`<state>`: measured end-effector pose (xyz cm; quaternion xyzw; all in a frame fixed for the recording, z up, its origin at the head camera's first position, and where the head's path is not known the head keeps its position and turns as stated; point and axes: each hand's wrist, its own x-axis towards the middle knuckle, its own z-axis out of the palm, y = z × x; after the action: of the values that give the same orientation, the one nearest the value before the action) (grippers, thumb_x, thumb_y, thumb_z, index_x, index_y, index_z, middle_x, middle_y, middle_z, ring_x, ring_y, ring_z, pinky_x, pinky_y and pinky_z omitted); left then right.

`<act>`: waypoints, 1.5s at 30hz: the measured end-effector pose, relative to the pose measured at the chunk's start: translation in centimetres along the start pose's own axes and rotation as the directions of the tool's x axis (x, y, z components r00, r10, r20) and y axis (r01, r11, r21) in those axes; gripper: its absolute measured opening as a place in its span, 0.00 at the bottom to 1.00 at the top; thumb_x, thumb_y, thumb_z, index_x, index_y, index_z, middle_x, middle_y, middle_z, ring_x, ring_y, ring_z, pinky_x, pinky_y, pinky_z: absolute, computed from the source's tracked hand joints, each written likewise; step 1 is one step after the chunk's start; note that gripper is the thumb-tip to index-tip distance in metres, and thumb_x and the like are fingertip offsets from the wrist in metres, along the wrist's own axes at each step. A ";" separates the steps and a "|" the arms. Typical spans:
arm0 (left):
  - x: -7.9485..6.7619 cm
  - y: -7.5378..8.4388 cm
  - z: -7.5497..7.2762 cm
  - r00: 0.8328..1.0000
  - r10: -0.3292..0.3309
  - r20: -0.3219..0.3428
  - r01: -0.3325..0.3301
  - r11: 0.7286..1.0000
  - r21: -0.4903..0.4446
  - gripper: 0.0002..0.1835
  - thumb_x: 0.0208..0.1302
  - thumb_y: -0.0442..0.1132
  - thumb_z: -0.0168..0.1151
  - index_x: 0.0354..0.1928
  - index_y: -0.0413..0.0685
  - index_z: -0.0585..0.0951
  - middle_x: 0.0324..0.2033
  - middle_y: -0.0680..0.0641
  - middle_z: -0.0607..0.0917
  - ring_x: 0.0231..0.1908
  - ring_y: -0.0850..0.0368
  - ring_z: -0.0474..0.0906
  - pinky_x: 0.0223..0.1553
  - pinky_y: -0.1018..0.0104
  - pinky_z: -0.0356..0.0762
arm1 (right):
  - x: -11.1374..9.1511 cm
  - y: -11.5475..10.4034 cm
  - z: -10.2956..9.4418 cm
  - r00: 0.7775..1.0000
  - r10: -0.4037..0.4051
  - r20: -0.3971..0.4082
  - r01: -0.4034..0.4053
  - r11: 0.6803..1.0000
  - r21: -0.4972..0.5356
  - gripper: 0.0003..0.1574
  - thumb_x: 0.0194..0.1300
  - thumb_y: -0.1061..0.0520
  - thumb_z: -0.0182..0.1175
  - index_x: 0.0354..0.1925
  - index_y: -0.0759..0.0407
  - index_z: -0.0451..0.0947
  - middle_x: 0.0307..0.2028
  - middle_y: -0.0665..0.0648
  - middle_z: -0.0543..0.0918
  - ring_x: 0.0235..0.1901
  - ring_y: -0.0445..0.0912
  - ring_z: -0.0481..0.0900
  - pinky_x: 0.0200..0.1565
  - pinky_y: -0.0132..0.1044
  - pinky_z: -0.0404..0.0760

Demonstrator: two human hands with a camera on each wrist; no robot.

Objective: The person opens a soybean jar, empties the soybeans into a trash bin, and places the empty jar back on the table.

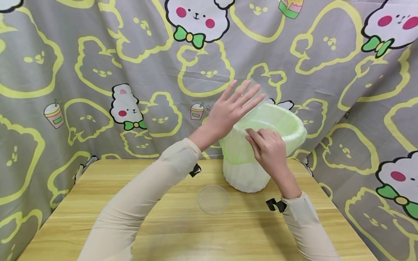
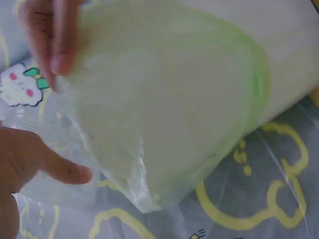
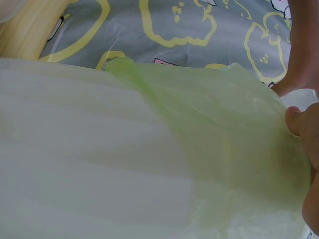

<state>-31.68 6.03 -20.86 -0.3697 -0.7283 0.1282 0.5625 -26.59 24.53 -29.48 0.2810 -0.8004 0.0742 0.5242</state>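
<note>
A white trash can [image 1: 245, 177] stands at the back right of the table, lined with a pale green plastic bag [image 1: 236, 145] folded over its rim. My right hand [image 1: 269, 148] pinches the bag-covered rim on the near side. At the rim's left, my left hand [image 1: 230, 108] holds a clear plastic container [image 2: 65, 191], its fingers spread along one side. The left wrist view shows the left thumb [image 2: 67, 167] against the container. Fingers hide much of the container in the head view, and I cannot tell whether anything is inside it.
A clear round lid [image 1: 213, 199] lies flat on the wooden table [image 1: 183, 232], in front of the trash can. A grey patterned curtain [image 1: 156, 79] hangs behind the table and along its sides.
</note>
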 end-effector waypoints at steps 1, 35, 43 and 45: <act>0.0 0.0 0.0 1.000 -0.002 0.015 0.002 1.000 -0.004 0.39 0.72 0.18 0.33 0.77 0.61 0.64 0.76 0.53 0.67 0.77 0.53 0.60 0.80 0.51 0.52 | 0.0 0.0 0.0 1.000 0.001 0.001 -0.001 1.000 0.001 0.13 0.73 0.53 0.61 0.47 0.60 0.87 0.26 0.58 0.81 0.26 0.55 0.76 0.28 0.45 0.69; -3.6 -2.8 -1.9 0.943 -0.317 -0.104 0.284 0.926 -0.250 0.46 0.49 0.38 0.76 0.74 0.52 0.69 0.73 0.47 0.72 0.71 0.47 0.66 0.80 0.49 0.51 | -0.1 -0.5 0.7 0.998 0.011 -0.054 -0.008 0.999 0.043 0.14 0.74 0.53 0.60 0.46 0.61 0.86 0.24 0.59 0.78 0.25 0.56 0.75 0.28 0.47 0.69; -8.8 -4.1 -1.9 0.847 -0.529 -0.054 0.432 0.744 -0.509 0.63 0.33 0.57 0.87 0.74 0.41 0.67 0.71 0.41 0.73 0.67 0.43 0.68 0.77 0.52 0.57 | 0.0 -0.3 0.4 0.999 0.007 -0.049 -0.006 1.000 0.008 0.17 0.76 0.51 0.56 0.48 0.60 0.86 0.25 0.60 0.80 0.26 0.57 0.76 0.29 0.48 0.71; -10.3 -4.1 -1.6 0.820 -0.572 -0.012 0.469 0.685 -0.558 0.64 0.33 0.57 0.87 0.74 0.40 0.66 0.71 0.41 0.73 0.67 0.42 0.68 0.76 0.51 0.59 | 0.0 -0.2 0.3 0.999 0.010 -0.046 -0.009 1.000 0.005 0.18 0.77 0.50 0.56 0.48 0.60 0.86 0.26 0.60 0.81 0.26 0.58 0.76 0.29 0.49 0.72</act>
<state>-30.84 -4.22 -25.31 -0.2973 -0.7535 -0.2790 0.5158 -26.72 24.26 -29.63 0.2767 -0.7894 0.0851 0.5413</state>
